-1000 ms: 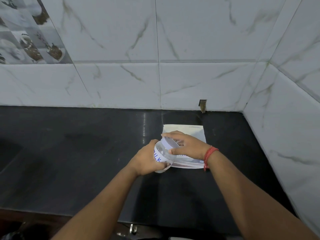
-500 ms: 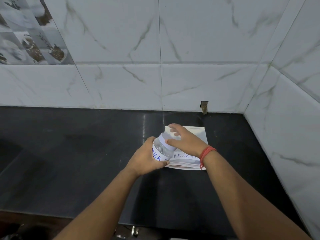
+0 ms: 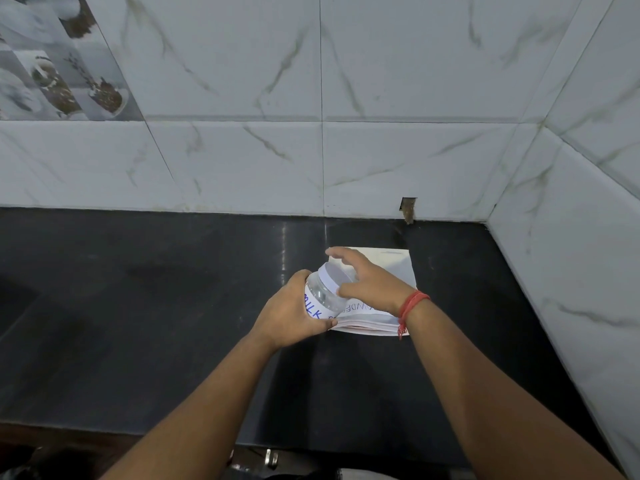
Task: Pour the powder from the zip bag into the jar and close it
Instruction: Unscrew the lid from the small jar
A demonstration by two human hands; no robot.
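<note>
item: jar [image 3: 323, 296], clear plastic w/ white lid [image 3: 334, 276] and hand-lettered paper label. held tilted, lid end toward the back wall, above the black counter [image 3: 138, 306], toward its right back corner. contents not discernible; looks near empty.

item: zip bag [image 3: 388, 265], white, flat on the counter just behind and to the right of the jar, partly hidden under the right wrist. lettering on its near part, only partly readable. whether it is sealed cannot be told.

hands: left hand [image 3: 292, 317] is wrapped round the jar body, thumb on the near side across the label. right hand [image 3: 367, 284] is arched over the lid w/ fingers [image 3: 341, 253] spread and thumb at the lid's rim; firm grip vs. light contact cannot be told. red thread band [image 3: 412, 303] is worn on the right wrist.

step, as judged: lid is being unscrewed; no powder poured yet.

handling, as judged: jar is light, stiff, smooth-walled, so slip is possible; best held round the labelled body, lid taken by its rim. bag is soft, floppy, light to moderate wt; best taken by the upper corners near the zip, lower end supported when tipped, mouth kept close over the jar opening to limit spill and dust.
</note>
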